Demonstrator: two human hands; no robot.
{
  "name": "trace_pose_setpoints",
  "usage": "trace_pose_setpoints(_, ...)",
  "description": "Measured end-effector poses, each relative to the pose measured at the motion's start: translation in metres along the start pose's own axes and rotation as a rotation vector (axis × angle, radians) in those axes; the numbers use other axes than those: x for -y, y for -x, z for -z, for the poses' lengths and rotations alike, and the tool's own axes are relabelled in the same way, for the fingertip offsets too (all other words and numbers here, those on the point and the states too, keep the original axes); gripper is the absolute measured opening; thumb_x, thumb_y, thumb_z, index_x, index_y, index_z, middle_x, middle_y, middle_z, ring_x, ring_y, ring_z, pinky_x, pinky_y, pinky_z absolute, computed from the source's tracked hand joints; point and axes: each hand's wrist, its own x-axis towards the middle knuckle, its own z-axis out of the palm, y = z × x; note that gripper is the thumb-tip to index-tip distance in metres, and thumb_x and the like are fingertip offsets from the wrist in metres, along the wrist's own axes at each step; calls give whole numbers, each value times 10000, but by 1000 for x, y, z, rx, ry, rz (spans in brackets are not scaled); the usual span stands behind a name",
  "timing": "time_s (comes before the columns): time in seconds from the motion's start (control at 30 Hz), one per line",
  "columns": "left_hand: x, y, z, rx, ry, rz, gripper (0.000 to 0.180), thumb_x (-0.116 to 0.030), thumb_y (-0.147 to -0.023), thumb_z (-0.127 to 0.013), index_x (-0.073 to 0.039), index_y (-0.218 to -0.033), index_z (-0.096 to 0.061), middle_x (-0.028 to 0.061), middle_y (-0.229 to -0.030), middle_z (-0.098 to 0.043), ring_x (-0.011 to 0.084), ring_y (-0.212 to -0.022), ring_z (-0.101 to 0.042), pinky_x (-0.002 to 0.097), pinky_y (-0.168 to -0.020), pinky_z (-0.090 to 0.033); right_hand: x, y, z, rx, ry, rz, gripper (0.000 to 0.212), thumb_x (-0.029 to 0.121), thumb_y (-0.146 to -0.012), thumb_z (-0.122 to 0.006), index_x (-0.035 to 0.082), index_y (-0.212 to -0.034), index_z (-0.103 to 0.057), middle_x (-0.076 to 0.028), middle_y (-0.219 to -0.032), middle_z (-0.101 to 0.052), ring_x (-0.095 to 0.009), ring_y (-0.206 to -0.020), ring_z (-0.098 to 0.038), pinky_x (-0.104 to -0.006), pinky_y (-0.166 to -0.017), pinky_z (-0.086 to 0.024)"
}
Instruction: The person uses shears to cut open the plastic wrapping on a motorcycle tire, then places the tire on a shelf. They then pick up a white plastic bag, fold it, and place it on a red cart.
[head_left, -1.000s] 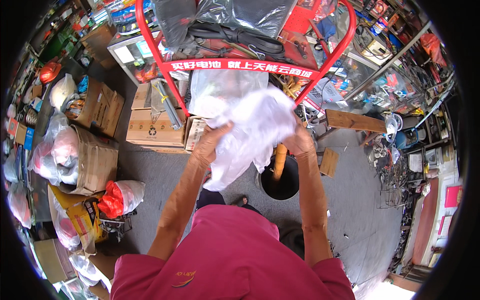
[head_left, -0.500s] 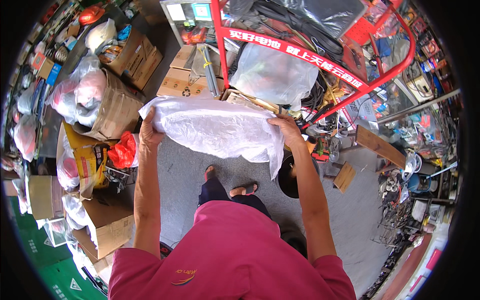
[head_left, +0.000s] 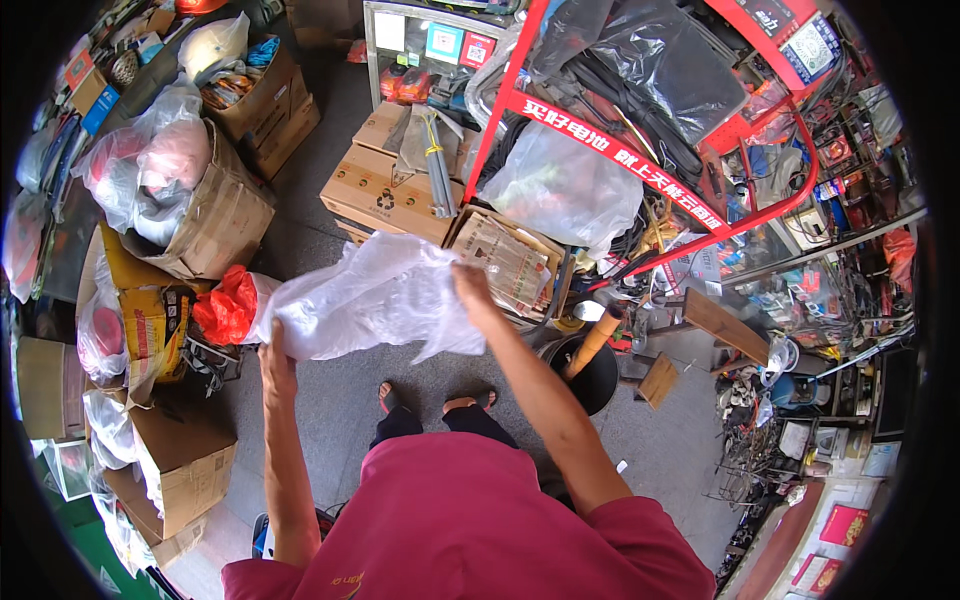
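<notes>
A crumpled, thin white plastic bag (head_left: 365, 295) is stretched out in front of me above the floor. Its left end is gripped by my left hand (head_left: 278, 362), fingers closed on the edge. My right hand (head_left: 474, 294) pinches the other end, a bit farther from me, and a loose flap hangs below it. Just beyond my left hand lies a red plastic bag (head_left: 228, 305), partly behind the white one. A carton with flattened cardboard (head_left: 505, 258) is beyond my right hand.
Cardboard boxes (head_left: 225, 210) with bagged goods line the left side. Ahead stands a red metal rack (head_left: 620, 155) full of clutter. To the right are a black bucket (head_left: 590, 380) with a wooden-coloured tube (head_left: 594, 342) and a wooden board (head_left: 725, 322).
Both hands have come nearer to me and closer together, my right hand moving left. The white bag, stretched wide before, is now bunched and slanting.
</notes>
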Motion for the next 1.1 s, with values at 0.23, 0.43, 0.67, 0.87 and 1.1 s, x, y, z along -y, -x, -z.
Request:
trace_pose_setpoints(0.23,-56,50,-49,168,698,643,447,-47,-826,-696,-90,-1247,-551,33,-1233,-544,166,-1098,-519,347,-974,-411,2,89,-169,543,-85,-245,959,659,-638,-714,-59,-1242,-516,-147,-1048,-638,-286,-922,-622,-385,-836,-503)
trace_pose_setpoints(0.43,-61,79,13,73,644,643,441,-161,-822,-717,-46,-1226,-585,86,-1319,-461,241,-1209,-449,346,-1001,-364,-32,82,-235,358,-328,-472,431,91,-666,-743,-78,-1041,-613,-166,-945,-664,-243,-801,-654,-383,-714,-546)
trace_pose_setpoints(0.67,-11,124,64,-567,1021,1187,933,-707,-784,-563,-105,-1448,-304,155,-1439,-381,378,-1340,-315,559,-1014,-342,-19,97,-292,601,-533,-612,405,78,-768,-684,-118,-1104,-569,-161,-945,-658,-246,-736,-685,-403,-628,-581)
trace_pose_setpoints(0.87,-1,64,53,-543,780,942,533,-232,-767,-753,13,-1199,-561,115,-1044,-627,247,-905,-619,362,-803,-507,-81,130,-321,951,613,204,515,330,-706,-660,-75,-1020,-611,-254,-1094,-588,-313,-1035,-578,-419,-871,-486)
trace_pose_setpoints(1.1,66,16,26,-882,423,1150,487,-180,-729,-734,26,-1145,-587,111,-985,-629,247,-844,-616,365,-743,-506,18,-3,-285,1296,272,-313,494,403,-752,-701,-18,-1001,-633,-117,-848,-662,-202,-800,-647,-347,-695,-529)
